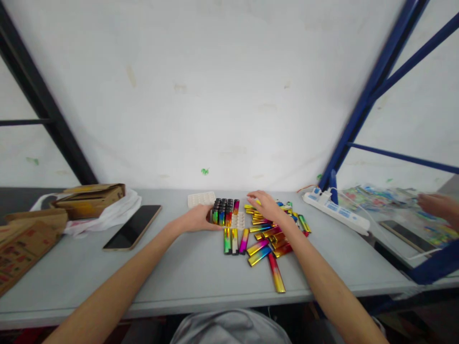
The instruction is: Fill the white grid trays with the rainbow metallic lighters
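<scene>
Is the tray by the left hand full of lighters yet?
Not full. The tray holds upright lighters in its back rows; its front white cells sit bare. The left hand steadies it.

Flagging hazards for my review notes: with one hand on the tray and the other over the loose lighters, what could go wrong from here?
1. The left hand only steadies the tray from one side, so upright lighters might tip.
2. The right hand rests over the loose pile; a sweep could push the lighter near the table edge off.
</scene>
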